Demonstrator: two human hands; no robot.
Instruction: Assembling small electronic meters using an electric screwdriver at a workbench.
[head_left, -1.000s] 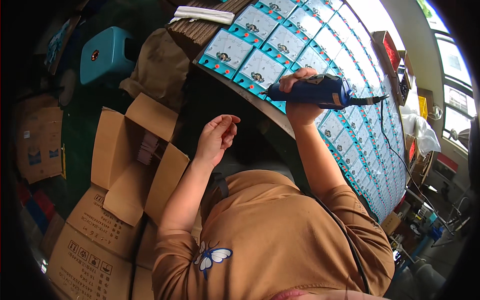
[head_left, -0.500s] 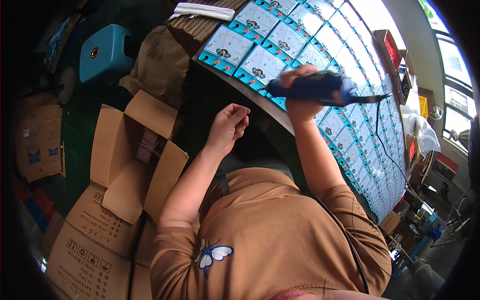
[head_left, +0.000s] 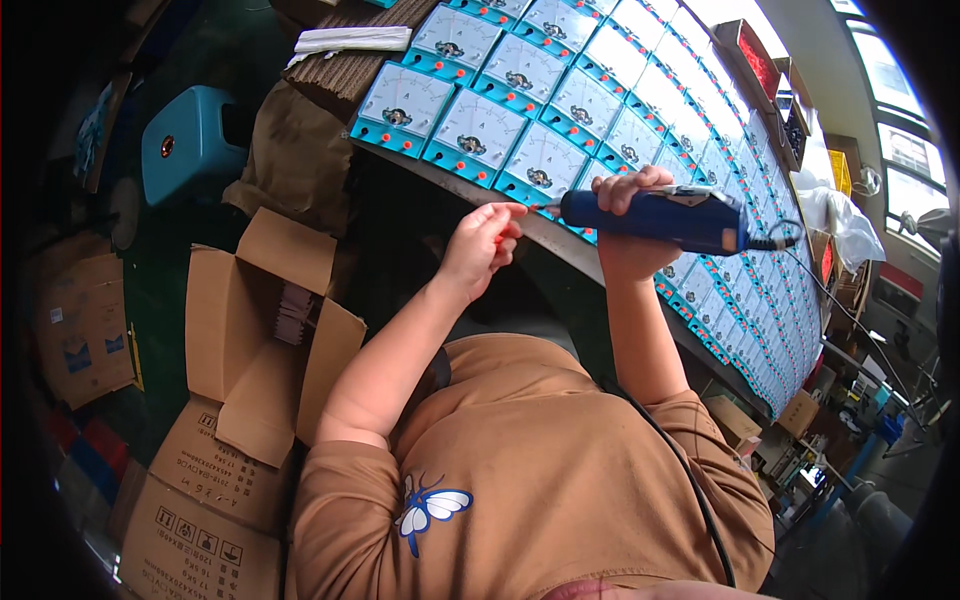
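Note:
My right hand [head_left: 630, 258] is wrapped round a dark blue electric screwdriver [head_left: 675, 220], which lies nearly level with its bit toward the left. My left hand [head_left: 478, 252] is closed in a pinch, its fingertips close to the bit's tip. Whatever those fingers hold, if anything, is too small to make out. Just beyond both hands, the nearest row of analogue meters [head_left: 475, 135] lines the table's edge [head_left: 440, 176]. Each meter has a white dial face, a teal base and red and black terminals.
At my left stands an opened cardboard box [head_left: 222, 330] with brownish-pink pieces inside, above more cartons [head_left: 200, 530]. A teal stool [head_left: 190, 145] is farther off. White strips [head_left: 350, 40] lie on stacked cardboard [head_left: 365, 72]. The screwdriver's cable [head_left: 850, 320] trails right.
The screwdriver has come lower and to the right, and its bit now points at my left fingertips. My left hand has moved right and forward to the bit. The view has shifted slightly.

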